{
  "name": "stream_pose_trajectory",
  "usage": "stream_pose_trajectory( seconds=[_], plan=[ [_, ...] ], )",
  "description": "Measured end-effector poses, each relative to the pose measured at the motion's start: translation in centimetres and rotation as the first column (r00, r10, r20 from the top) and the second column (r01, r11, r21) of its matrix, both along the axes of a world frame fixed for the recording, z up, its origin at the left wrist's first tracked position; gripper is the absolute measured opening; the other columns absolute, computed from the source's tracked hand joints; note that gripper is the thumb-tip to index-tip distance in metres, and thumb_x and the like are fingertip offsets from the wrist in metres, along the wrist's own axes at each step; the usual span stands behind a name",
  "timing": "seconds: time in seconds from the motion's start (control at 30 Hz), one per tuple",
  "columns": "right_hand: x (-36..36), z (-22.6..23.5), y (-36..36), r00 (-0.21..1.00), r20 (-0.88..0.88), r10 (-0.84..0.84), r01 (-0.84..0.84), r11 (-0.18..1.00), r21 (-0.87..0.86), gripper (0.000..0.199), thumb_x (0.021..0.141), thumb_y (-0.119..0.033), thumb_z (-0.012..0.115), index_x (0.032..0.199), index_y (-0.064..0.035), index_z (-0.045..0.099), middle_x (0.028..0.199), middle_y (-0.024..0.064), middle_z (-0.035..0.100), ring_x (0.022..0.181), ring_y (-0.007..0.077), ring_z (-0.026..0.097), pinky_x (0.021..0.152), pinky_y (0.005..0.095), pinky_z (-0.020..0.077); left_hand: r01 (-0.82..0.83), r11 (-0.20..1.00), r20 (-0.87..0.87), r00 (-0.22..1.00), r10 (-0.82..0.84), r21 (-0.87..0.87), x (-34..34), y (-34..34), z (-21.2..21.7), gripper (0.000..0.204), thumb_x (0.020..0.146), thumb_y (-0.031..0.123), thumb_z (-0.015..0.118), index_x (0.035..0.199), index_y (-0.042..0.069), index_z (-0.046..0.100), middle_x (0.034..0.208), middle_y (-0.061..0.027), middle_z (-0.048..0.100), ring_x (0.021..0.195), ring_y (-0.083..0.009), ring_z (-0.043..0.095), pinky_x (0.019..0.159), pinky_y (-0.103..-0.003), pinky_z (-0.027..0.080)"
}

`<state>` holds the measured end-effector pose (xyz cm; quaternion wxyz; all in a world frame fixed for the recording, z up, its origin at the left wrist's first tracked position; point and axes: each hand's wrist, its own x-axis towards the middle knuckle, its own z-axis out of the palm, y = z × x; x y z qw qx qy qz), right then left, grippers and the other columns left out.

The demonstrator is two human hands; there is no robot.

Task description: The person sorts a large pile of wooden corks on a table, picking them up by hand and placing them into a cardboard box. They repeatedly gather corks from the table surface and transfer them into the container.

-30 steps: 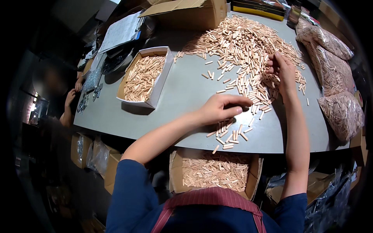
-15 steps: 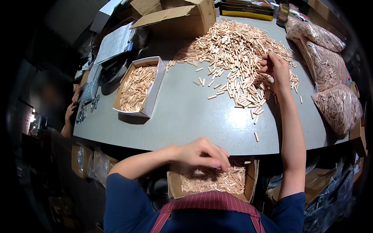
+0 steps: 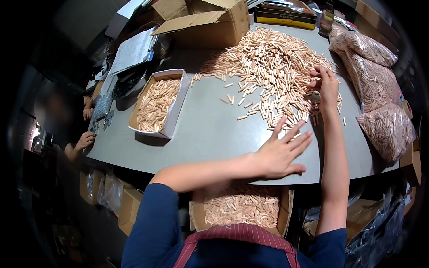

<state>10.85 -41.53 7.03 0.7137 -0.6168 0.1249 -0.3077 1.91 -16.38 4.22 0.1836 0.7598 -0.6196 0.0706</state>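
A large heap of short wooden dowels (image 3: 277, 62) is spread over the far middle and right of the grey table (image 3: 214, 138). At the heap's near edge, my left hand (image 3: 283, 156) reaches across with its fingers spread over the nearest dowels and the tabletop. My right hand (image 3: 328, 89) is at the heap's right side, fingers loosely bent and apart, with no dowel visible in it. Below the table edge, close to my body, a cardboard box (image 3: 286, 210) contains many dowels. Another open box (image 3: 178, 105), white-sided and filled with dowels, stands left of the heap.
Clear bags of dowels (image 3: 373, 85) line the right edge. An open carton (image 3: 201, 29) stands at the back, beside papers on a clipboard (image 3: 134, 51) and a dark bowl (image 3: 127, 85). Another person's hand (image 3: 85, 140) rests at the table's left edge.
My left hand has moved from above the near box up and right onto the table, its fingers spreading. My right hand has shifted slightly right and nearer. The other person's hand moved nearer.
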Motion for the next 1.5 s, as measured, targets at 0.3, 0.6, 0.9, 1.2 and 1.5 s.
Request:
stream_pose_trajectory(
  seconds=[0.3, 0.6, 0.9, 1.2, 1.5],
  plan=[
    [-0.4, 0.2, 0.7, 0.998, 0.027, 0.064, -0.06, 0.989, -0.132, 0.021, 0.103, -0.018, 0.062, 0.111, -0.0007, 0.069, 0.098, 0.0061, 0.071, 0.074, 0.0101, 0.065, 0.063, 0.0248, 0.0579, -0.253, 0.924, -0.068, 0.967, 0.244, -0.286, 7.3, 4.2, 3.1, 0.015, 0.084, 0.009, 0.073, 0.097, 0.01, 0.068, 0.109, -0.0075, 0.066, 0.108, -0.0278, 0.058, 0.099, -0.044, 0.039],
    [-0.1, -0.4, 0.2, 0.995, -0.005, 0.101, -0.101, 0.984, -0.145, 0.018, 0.102, -0.014, 0.063, 0.11, 0.0, 0.07, 0.094, 0.0065, 0.072, 0.077, 0.0102, 0.067, 0.064, 0.0253, 0.0595, -0.047, 0.965, 0.127, 0.988, 0.083, -0.259, 7.4, 5.6, 2.1, 0.013, 0.083, 0.01, 0.071, 0.094, 0.008, 0.065, 0.097, -0.0066, 0.063, 0.102, -0.0283, 0.059, 0.092, -0.042, 0.043],
    [0.0, -0.2, 0.3, 0.997, 0.077, -0.02, 0.036, 0.975, -0.221, 0.019, 0.097, -0.012, 0.067, 0.111, 0.0005, 0.07, 0.102, 0.0082, 0.072, 0.072, 0.0097, 0.065, 0.059, 0.0255, 0.059, -0.596, 0.755, -0.059, 0.794, 0.605, -0.274, 7.5, 16.1, 6.2, 0.009, 0.095, 0.007, 0.06, 0.101, 0.001, 0.064, 0.099, -0.0161, 0.064, 0.097, -0.0363, 0.058, 0.09, -0.044, 0.047],
    [0.5, -1.1, 0.9, 1.0, 0.012, -0.008, 0.013, 0.89, -0.457, 0.021, 0.095, -0.009, 0.063, 0.112, 0.0014, 0.069, 0.101, 0.0119, 0.076, 0.066, 0.0146, 0.069, 0.057, 0.0298, 0.0552, -0.586, 0.756, 0.182, 0.742, 0.645, -0.29, 8.5, 17.4, 7.0, 0.032, 0.087, 0.01, 0.071, 0.118, 0.006, 0.065, 0.115, -0.0168, 0.062, 0.116, -0.0377, 0.055, 0.102, -0.049, 0.043],
    [0.6, -1.6, -0.9, 0.996, 0.005, -0.089, 0.078, 0.836, -0.543, 0.022, 0.094, -0.01, 0.063, 0.112, -0.0013, 0.072, 0.099, 0.0106, 0.076, 0.072, 0.0147, 0.07, 0.065, 0.0309, 0.0573, -0.07, 0.96, 0.032, 0.996, 0.081, -0.27, 9.7, 0.4, 3.8, 0.023, 0.086, 0.012, 0.075, 0.108, 0.012, 0.072, 0.107, -0.0071, 0.068, 0.103, -0.0291, 0.061, 0.088, -0.042, 0.049]
  ],
)
